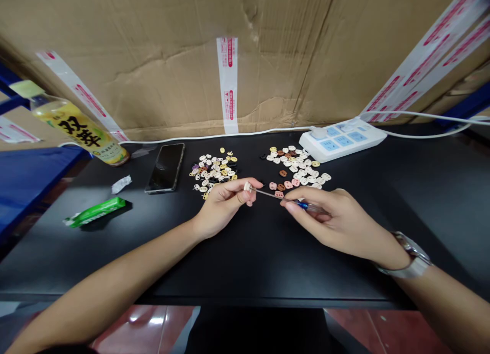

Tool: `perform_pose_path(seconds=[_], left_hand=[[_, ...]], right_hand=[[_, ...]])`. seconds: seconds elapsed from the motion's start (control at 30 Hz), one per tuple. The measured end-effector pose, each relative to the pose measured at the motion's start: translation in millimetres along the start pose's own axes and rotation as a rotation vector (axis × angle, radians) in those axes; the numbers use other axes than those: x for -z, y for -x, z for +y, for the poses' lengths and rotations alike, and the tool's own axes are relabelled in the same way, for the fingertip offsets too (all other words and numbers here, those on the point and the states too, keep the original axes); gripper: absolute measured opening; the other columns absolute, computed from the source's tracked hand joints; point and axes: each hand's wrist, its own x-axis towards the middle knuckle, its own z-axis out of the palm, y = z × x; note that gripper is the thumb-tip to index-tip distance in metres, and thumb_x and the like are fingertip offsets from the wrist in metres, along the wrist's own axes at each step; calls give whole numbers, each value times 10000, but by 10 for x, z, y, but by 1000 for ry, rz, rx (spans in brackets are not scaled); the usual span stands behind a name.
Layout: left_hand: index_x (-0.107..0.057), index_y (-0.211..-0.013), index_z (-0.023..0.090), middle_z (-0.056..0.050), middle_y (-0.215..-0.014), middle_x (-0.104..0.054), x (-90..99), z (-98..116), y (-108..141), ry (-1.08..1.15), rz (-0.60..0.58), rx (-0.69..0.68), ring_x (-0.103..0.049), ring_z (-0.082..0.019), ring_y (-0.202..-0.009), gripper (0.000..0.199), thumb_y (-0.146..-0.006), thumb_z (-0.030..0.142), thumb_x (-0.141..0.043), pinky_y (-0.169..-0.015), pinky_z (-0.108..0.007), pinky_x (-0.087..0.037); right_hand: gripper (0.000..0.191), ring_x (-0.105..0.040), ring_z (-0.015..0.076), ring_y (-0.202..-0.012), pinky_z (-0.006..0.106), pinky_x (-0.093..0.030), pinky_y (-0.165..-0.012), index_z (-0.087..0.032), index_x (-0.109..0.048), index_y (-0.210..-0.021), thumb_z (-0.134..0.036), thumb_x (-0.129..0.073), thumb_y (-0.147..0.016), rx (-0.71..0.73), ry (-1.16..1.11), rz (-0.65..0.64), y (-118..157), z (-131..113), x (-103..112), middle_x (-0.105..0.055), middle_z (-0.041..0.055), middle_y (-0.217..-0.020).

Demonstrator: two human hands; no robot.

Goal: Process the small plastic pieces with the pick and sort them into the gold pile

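Between thumb and fingertips, my left hand (225, 203) pinches a small white two-holed oval piece (247, 187), which looks like a cord lock. A thin screwdriver (302, 205) with a clear blue handle is gripped in my right hand (337, 216). Its shaft points left and the tip meets the white piece. Behind my left hand lies a pile of similar small pieces (214, 170), mostly white and yellow, some with little stems showing. A second pile of two-holed ovals (300, 165), white, pink and brown, is spread behind my right hand.
On the black table (237, 272) a phone (165, 167) lies left of the piles. Further left are a green wrapper (97, 212), a crumpled white scrap (121, 184) and a drink bottle (82, 126). At the back right sits a white power strip (342, 138) with a cable, before a cardboard wall (172, 63).
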Motion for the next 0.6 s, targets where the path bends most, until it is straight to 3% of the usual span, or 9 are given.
perform_pose_path(seconds=[0.1, 0.2, 0.3, 0.4, 0.5, 0.6], left_hand=[[-755, -1009, 187, 8, -711, -548, -4, 9, 2, 1, 4, 8, -477, -107, -696, 253, -836, 371, -740, -734, -283, -371], [-756, -1014, 183, 6, -710, -547, -8, 16, 0, 4, 11, 11, -474, -109, -695, 265, -833, 376, -742, -732, -286, -373], [-759, -1021, 192, 6, -715, -552, 5, 6, 1, 8, 0, 0, -477, -105, -692, 261, -835, 374, -740, -725, -282, -374], [-757, -1018, 189, 4, -711, -562, 29, -16, 8, -56, -3, -4, -484, -108, -684, 272, -840, 393, -730, -723, -283, -376], [-751, -1007, 181, 2, -706, -569, 42, -34, 17, -106, 2, -14, -483, -111, -677, 266, -853, 395, -714, -725, -288, -378], [-746, -995, 184, 3, -711, -571, 39, -42, 23, -100, 4, -18, -485, -111, -683, 233, -859, 370, -712, -726, -285, -376]], right_hand=[[137, -415, 81, -372, 255, -332, -431, -231, -668, -1035, -277, -566, -957, 97, 110, 43, 0, 16, -15, -526, -67, -497], [188, -640, 123, -577, 270, -414, -522, -219, -674, -1089, -186, -551, -952, 254, 295, 121, 12, 43, -29, -740, 20, -808], [229, -703, 168, -729, 287, -442, -564, -204, -670, -1128, -152, -541, -947, 339, 435, 135, 31, 56, -37, -761, 57, -941], [188, -653, 145, -604, 290, -435, -553, -191, -673, -1082, -158, -543, -950, 334, 392, 142, 41, 33, -63, -738, 31, -782], [124, -507, 81, -426, 248, -394, -480, -183, -670, -993, -159, -556, -951, 275, 181, 183, 38, -7, -123, -584, -55, -547], [105, -463, 73, -393, 246, -371, -443, -148, -664, -969, -123, -567, -935, 313, 183, 248, 42, -17, -171, -530, -70, -519]])
